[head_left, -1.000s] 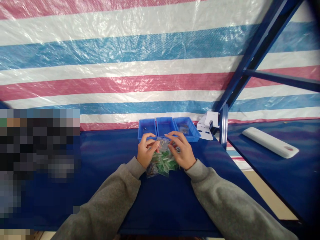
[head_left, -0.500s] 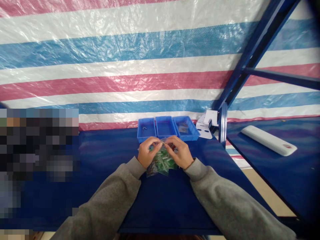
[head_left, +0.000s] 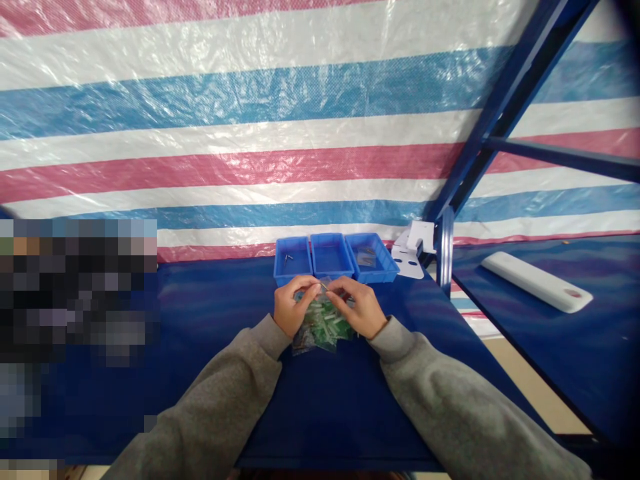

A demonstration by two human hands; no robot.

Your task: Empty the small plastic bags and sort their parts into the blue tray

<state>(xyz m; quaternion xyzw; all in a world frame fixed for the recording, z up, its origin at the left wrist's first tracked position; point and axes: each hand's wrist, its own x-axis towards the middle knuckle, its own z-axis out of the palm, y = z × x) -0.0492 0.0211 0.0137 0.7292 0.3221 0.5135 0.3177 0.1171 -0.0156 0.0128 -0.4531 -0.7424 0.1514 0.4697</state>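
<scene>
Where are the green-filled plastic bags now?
In the head view, the bags lie below centre on the blue table, between left hand and right hand, nearer than the blue trays.

Seeing a glossy woven-plastic tarp in red, white and blue stripes (head_left: 250,167) across the back. Got a dark-blue slanted metal frame (head_left: 505,87) at right, with flat white cut-out sheets (head_left: 421,235) near its lower end. Also see a long white rounded case (head_left: 535,281) lying on a dark-blue side table (head_left: 575,347), past a beige floor strip (head_left: 540,387).
</scene>
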